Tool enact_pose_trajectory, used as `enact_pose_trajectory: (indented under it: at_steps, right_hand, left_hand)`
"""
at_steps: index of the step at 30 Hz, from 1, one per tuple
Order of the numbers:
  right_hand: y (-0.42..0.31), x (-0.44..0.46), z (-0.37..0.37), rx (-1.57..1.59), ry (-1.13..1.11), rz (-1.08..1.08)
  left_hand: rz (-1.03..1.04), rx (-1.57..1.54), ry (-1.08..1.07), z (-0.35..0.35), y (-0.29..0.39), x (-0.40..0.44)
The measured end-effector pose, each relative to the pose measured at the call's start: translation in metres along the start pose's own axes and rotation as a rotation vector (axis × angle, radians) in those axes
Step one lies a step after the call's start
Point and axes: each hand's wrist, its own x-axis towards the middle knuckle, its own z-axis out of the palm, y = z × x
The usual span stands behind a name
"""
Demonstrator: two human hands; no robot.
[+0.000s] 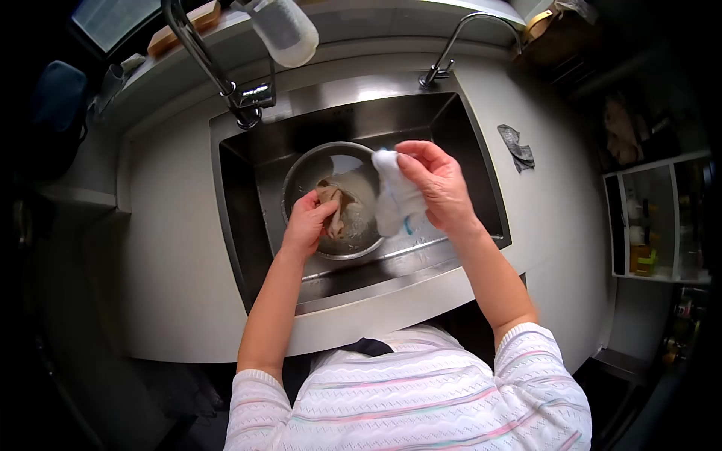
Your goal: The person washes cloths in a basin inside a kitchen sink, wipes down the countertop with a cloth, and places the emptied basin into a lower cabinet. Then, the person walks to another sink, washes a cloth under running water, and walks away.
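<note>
A round metal basin with cloudy water stands in the steel sink. Over the basin, my left hand is closed around a bunched beige cloth, which looks like a small sock. My right hand pinches the top of a white sock with blue trim. It hangs beside the basin's right rim, partly overlapping it in view. The lower end of the beige piece is close to the water; whether it touches I cannot tell.
A large faucet rises at the sink's back left, and a slim curved tap at the back right. A crumpled grey piece of fabric lies on the right counter. A translucent container hangs above the back edge.
</note>
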Motion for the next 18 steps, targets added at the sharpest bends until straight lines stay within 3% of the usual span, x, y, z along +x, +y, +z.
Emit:
enact_pose_trajectory:
  at_steps: [2,6,7,8,9,11,14,17,18]
  right_hand:
    - [0.033,0.018,-0.002,-0.205,-0.05,-0.038]
    - [0.175,0.048,-0.036,-0.59,-0.249,0.215]
    - [0.186,0.046,-0.038,-0.871,-0.289,0.161]
    - [0.212,0.046,-0.044,-0.972,-0.302,0.128]
    - [0.244,0.048,-0.052,-1.106,-0.303,0.028]
    - [0.24,0.039,-0.042,-1.325,-0.339,0.108]
    - [0.242,0.043,-0.045,-1.567,-0.389,0.101]
    - [0.241,0.061,-0.038,-1.493,-0.241,0.286]
    - [0.224,0.056,-0.025,-1.33,-0.14,0.132]
  left_hand:
    - [0.006,-0.153,-0.013,0.004,0.002,-0.006]
    - [-0.18,-0.214,-0.053,-0.023,-0.047,0.026]
    - [-0.247,-0.192,-0.055,-0.03,-0.059,0.036]
    - [-0.365,0.121,0.061,-0.027,-0.06,0.037]
    - [-0.27,0.243,0.051,-0.032,-0.069,0.039]
    - [-0.087,0.484,0.045,-0.048,-0.094,0.043]
    - [-0.268,0.367,0.196,-0.038,-0.06,0.023]
    - [-0.312,0.161,0.323,-0.045,-0.064,0.025]
    - [-0.338,0.07,0.379,-0.046,-0.064,0.028]
